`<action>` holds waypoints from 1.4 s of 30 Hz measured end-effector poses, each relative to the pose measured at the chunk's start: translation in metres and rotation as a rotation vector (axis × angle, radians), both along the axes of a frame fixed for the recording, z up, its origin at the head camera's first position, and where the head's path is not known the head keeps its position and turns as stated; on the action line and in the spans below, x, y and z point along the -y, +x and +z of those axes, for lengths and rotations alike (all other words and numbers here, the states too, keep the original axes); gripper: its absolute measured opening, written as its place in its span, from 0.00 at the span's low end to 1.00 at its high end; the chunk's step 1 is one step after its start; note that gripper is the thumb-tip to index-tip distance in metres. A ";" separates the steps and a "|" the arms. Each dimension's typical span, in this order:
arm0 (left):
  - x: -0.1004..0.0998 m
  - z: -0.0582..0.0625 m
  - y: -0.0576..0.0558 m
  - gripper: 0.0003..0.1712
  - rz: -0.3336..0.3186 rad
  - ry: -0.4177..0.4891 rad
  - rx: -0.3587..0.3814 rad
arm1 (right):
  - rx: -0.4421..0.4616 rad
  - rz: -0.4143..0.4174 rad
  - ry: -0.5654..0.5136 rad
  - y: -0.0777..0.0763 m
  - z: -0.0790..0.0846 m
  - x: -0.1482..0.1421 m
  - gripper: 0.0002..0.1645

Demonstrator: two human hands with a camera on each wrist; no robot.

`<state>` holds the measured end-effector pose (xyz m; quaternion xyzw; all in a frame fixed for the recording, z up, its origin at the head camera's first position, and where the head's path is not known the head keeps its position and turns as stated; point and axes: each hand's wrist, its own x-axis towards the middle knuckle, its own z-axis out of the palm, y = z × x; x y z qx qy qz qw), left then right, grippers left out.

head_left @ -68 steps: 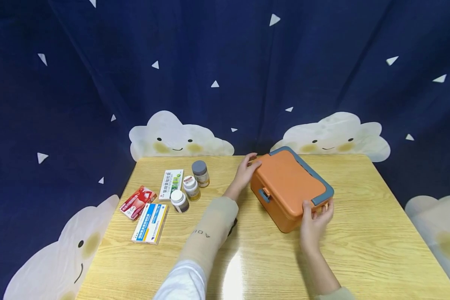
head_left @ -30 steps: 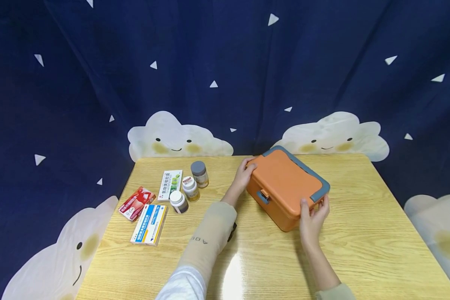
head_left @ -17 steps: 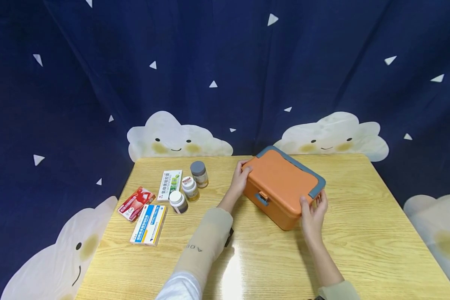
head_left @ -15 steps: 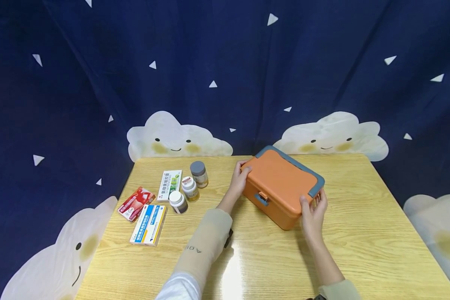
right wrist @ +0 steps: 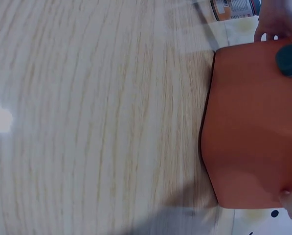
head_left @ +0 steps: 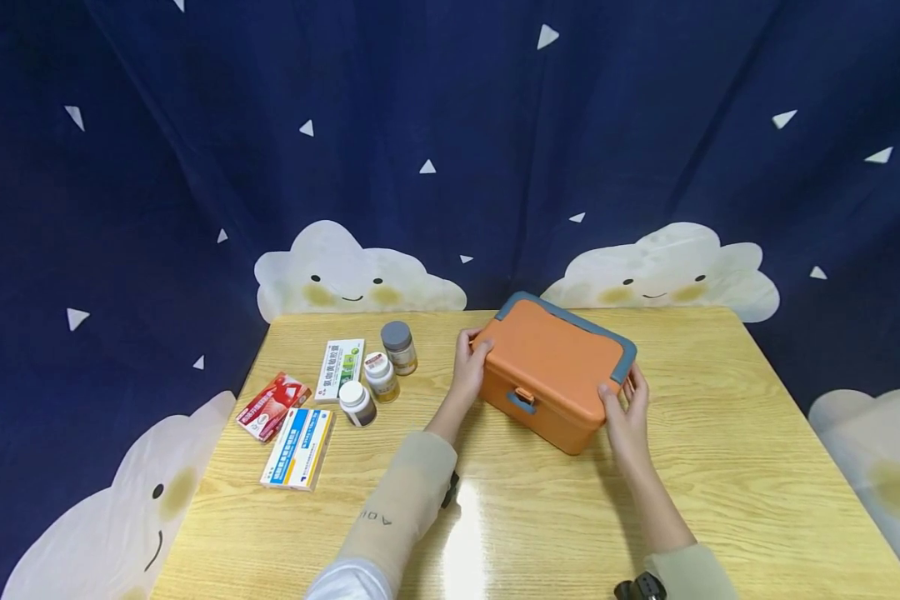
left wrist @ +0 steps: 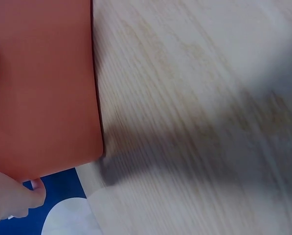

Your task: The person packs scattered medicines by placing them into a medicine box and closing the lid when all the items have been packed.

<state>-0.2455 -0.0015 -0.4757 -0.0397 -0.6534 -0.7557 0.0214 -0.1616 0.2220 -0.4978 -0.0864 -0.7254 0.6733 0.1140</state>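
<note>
An orange storage box [head_left: 547, 358] with a blue-grey carrying handle [head_left: 570, 317] folded flat on its lid sits at an angle on the table, lid down. Its blue-grey and orange latch [head_left: 522, 400] is on the side facing me. My left hand [head_left: 468, 364] grips the box's left end, thumb at the lid edge. The right end is held by my right hand [head_left: 627, 421], thumb on the near corner and fingers behind, partly hidden. In the right wrist view the box [right wrist: 253, 127] fills the right side, with the latch [right wrist: 288, 59] near its top.
On the table's left lie a red medicine box [head_left: 273, 406], a blue-and-white one [head_left: 297, 448] and a green-and-white one [head_left: 340, 371]. Beside them stand two white-capped bottles [head_left: 382, 377] and a grey-capped bottle [head_left: 400, 348]. A dark blue curtain [head_left: 450, 100] hangs behind the wooden table [head_left: 735, 467].
The orange storage box has slid left and turned, so its latch side faces me more. Both hands have moved along with it, keeping their grip. The medicine boxes and bottles stay put.
</note>
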 end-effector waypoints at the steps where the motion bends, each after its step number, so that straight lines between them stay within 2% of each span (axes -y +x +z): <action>1: 0.001 0.000 0.001 0.18 0.005 0.000 -0.002 | -0.002 0.010 0.008 -0.001 0.000 -0.001 0.42; 16: 0.004 -0.005 0.013 0.17 0.153 0.027 -0.064 | -0.016 0.164 0.088 -0.020 -0.001 -0.010 0.41; 23: 0.006 -0.004 0.022 0.16 0.252 -0.048 -0.087 | -0.048 0.269 0.090 -0.033 -0.003 -0.013 0.39; 28: 0.007 -0.002 0.028 0.16 0.309 -0.063 -0.089 | -0.064 0.304 0.054 -0.042 -0.006 -0.014 0.38; 35: 0.008 -0.003 0.033 0.16 0.378 -0.090 -0.081 | -0.033 0.346 0.049 -0.052 -0.002 -0.011 0.38; 42: 0.009 -0.033 0.022 0.16 0.451 -0.079 -0.072 | -0.032 0.380 0.032 -0.056 0.009 -0.005 0.36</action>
